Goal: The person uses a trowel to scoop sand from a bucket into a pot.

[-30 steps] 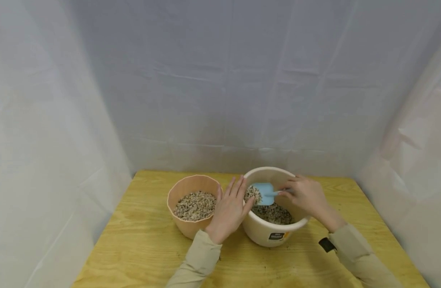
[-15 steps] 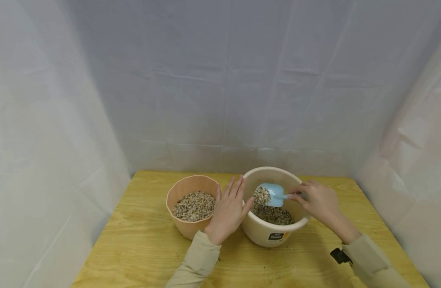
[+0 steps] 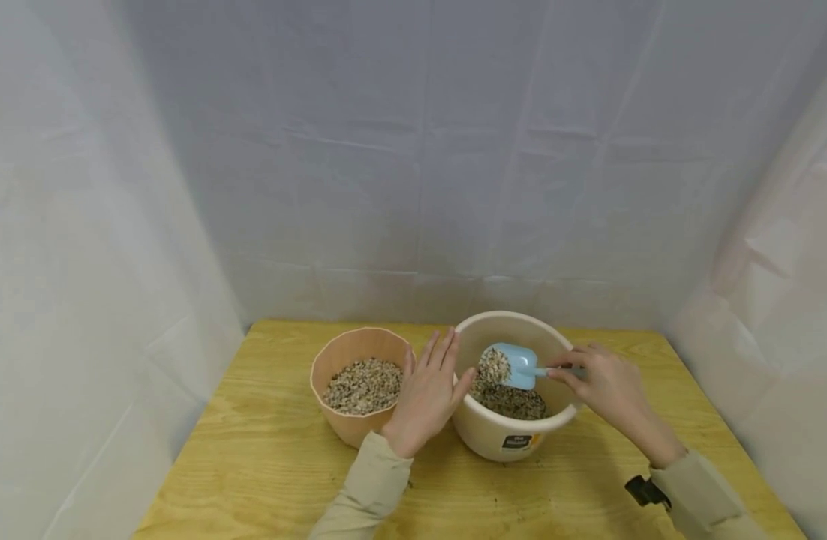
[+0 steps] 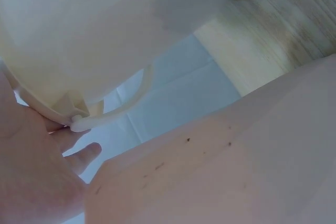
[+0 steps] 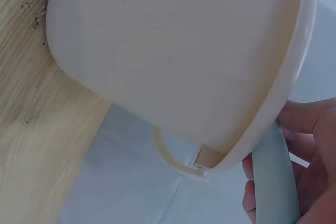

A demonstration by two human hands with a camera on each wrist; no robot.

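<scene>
The scoop's handle (image 3: pixel 555 370) is mostly covered by the right hand (image 3: pixel 605 386) in the head view. In the right wrist view the scoop's blade is behind the cream bowl (image 5: pixel 178 61), and the frame's bottom edge cuts the handle. The left hand (image 4: pixel 31 177) is cut by the left edge of the left wrist view.

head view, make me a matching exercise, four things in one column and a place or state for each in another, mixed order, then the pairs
Things:
1. blue scoop
2. peach bowl
3. left hand
4. cream bucket

Places or states:
A. flat between the two containers, fingers straight
B. stands right of the other container, label on its front
C. loaded with gravel, held over the bucket
D. stands on the left, gravel inside

Pairs: 1-C, 2-D, 3-A, 4-B
</scene>
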